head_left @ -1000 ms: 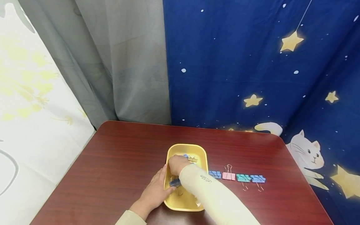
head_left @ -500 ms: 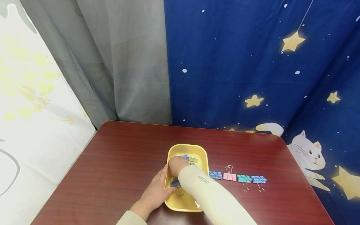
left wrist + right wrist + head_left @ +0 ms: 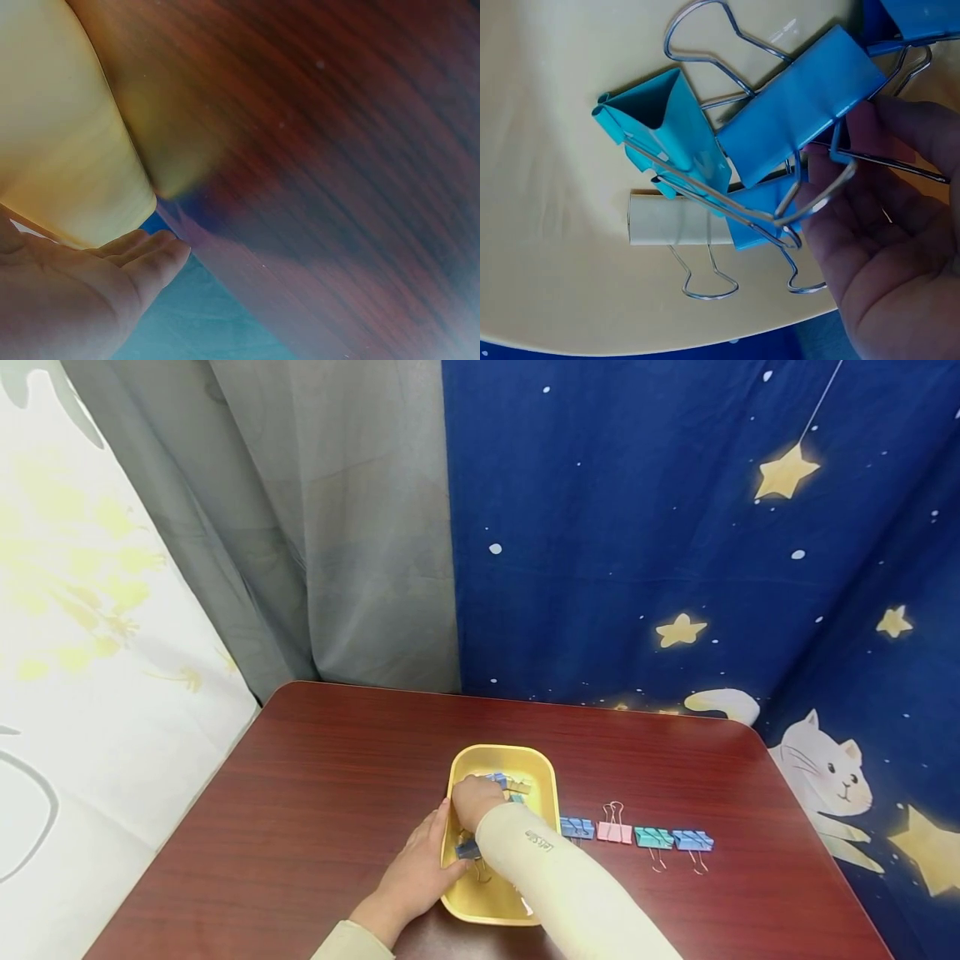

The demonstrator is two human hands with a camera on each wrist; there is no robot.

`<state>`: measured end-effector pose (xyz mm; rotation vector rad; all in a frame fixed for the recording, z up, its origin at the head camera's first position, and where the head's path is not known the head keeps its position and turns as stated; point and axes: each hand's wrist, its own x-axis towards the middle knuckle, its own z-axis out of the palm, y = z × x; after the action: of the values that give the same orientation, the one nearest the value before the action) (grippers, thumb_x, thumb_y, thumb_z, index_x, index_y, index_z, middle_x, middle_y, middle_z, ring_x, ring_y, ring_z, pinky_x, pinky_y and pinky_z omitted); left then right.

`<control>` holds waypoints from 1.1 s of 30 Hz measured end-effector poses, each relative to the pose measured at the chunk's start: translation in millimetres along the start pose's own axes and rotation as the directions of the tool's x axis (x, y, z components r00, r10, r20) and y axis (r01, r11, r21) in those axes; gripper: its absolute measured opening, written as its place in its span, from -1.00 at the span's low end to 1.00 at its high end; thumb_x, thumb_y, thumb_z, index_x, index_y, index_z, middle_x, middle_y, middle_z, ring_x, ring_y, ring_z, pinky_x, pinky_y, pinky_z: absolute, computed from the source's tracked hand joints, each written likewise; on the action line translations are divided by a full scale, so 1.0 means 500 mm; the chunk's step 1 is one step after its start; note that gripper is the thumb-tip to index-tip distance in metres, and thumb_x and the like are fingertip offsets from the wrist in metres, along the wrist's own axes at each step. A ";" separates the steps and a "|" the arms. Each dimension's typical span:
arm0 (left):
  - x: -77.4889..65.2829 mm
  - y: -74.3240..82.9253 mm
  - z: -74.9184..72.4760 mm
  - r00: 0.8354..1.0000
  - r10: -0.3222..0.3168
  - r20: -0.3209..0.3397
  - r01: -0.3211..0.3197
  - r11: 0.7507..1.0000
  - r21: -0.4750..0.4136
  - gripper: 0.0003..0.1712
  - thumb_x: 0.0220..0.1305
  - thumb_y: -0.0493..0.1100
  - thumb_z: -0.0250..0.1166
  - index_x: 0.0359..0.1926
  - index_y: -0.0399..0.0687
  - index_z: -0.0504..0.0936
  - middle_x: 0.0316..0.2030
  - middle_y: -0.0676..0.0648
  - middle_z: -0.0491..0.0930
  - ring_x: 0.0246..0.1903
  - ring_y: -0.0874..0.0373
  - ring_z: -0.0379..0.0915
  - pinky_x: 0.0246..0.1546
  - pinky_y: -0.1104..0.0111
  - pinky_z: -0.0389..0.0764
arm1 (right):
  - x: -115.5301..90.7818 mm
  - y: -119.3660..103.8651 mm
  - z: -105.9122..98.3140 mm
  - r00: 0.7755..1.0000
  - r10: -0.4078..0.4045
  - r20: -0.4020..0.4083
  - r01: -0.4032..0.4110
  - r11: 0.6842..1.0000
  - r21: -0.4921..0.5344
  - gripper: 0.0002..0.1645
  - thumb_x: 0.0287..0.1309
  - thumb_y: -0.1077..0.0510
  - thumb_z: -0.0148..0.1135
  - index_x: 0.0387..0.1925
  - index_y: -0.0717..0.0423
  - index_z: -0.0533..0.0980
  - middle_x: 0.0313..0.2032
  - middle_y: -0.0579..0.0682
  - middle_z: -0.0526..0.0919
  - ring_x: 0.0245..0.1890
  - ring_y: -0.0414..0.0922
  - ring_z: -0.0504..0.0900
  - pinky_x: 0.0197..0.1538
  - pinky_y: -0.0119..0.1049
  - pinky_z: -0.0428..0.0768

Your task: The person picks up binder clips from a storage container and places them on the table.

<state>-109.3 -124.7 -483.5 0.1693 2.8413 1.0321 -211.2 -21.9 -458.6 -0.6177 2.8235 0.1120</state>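
Observation:
A yellow tray (image 3: pixel 491 917) stands on the table with several binder clips inside. My left hand (image 3: pixel 416 868) holds its left side, thumb over the rim and fingers along the outer wall. My right hand (image 3: pixel 477 802) reaches into the tray. In the right wrist view its thumb and fingers pinch a pink binder clip (image 3: pixel 877 135), mostly hidden by the hand. Beside the fingers lie a blue binder clip (image 3: pixel 802 105), a teal binder clip (image 3: pixel 667 135) and a whitish binder clip (image 3: pixel 679 219). A dark blue binder clip (image 3: pixel 468 849) lies near my left thumb.
Right of the tray, binder clips form a row on the reddish-brown table (image 3: pixel 360 752): a blue clip (image 3: pixel 577 828), a pink clip (image 3: pixel 614 832), a teal clip (image 3: pixel 654 837) and another blue clip (image 3: pixel 693 841). Curtains (image 3: pixel 375 527) hang behind the table's far edge.
Both hands keep almost the same places at the tray. The whole head view has drifted slightly to the right; the clips in the row lie as before.

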 end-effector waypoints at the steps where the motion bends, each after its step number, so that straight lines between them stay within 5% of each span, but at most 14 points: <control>1: 0.000 0.000 0.000 1.000 0.001 -0.001 -0.001 1.000 0.000 0.04 0.19 0.09 0.32 0.50 -0.17 -0.03 0.38 -0.36 0.16 0.37 -0.27 0.08 0.27 -0.13 0.24 | -0.001 -0.001 -0.001 1.000 0.001 0.002 -0.001 1.000 -0.001 -0.88 0.07 0.19 0.32 -0.30 0.07 0.67 -0.28 0.00 0.62 -0.25 -0.09 0.62 -0.20 -0.22 0.65; 33: 0.000 0.001 0.001 0.999 0.035 -0.032 -0.034 0.999 0.007 0.04 0.17 0.09 0.34 0.49 -0.21 0.00 0.37 -0.37 0.18 0.36 -0.27 0.11 0.28 -0.11 0.24 | -0.027 0.008 -0.022 0.994 -0.060 -0.092 0.062 0.998 0.014 -0.84 0.14 0.18 0.31 -0.21 0.04 0.66 -0.26 -0.01 0.59 -0.19 -0.08 0.59 -0.10 -0.19 0.63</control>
<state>-109.1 -124.2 -483.4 0.2049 2.8806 1.0416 -203.1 -14.2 -444.6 -0.7223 2.8863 0.0499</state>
